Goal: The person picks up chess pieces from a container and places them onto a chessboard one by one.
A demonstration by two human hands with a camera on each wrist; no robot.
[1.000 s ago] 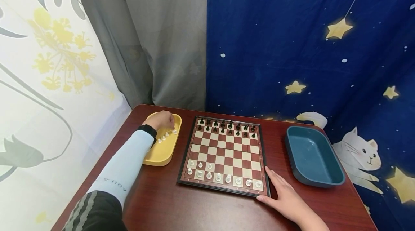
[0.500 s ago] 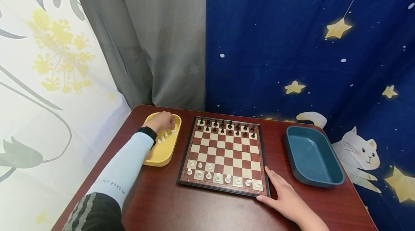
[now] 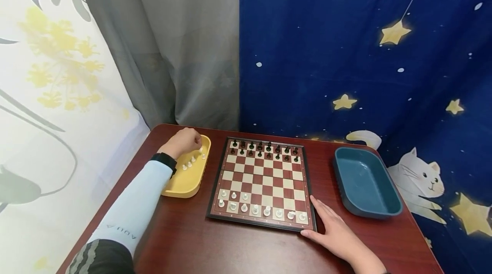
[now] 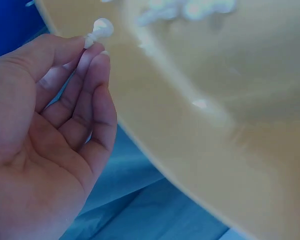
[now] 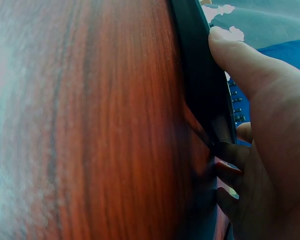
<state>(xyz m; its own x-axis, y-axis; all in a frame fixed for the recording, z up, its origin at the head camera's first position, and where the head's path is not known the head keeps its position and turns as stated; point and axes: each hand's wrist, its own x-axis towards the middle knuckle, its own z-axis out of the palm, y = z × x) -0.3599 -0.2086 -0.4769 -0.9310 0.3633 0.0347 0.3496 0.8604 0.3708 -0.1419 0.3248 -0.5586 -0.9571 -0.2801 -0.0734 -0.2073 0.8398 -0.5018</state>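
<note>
Over the far end of the yellow tray [image 3: 184, 185], my left hand [image 3: 180, 142] pinches a white chess pawn [image 4: 103, 28] between thumb and fingertips. Several other white pawns [image 3: 189, 164] stand in the tray. My right hand [image 3: 335, 228] rests against the near right corner of the chessboard [image 3: 263, 179], fingers stretched along its side and thumb at the front edge [image 5: 202, 75]. Black pieces [image 3: 259, 154] fill the two far rows. White pieces [image 3: 255, 209] line the nearest row, with three white pawns [image 3: 233, 195] in front of them at the left.
A blue-green bin [image 3: 367, 184] stands right of the board on the reddish-brown table [image 3: 223, 246]. Behind the table hang a grey curtain [image 3: 192, 51] and a blue curtain [image 3: 307, 60] with stars. White patterned fabric [image 3: 57, 137] is on the left.
My left hand has drawn up slightly with a pawn now showing at its fingertips. My right hand stays at the board corner. The head view has shifted a little.
</note>
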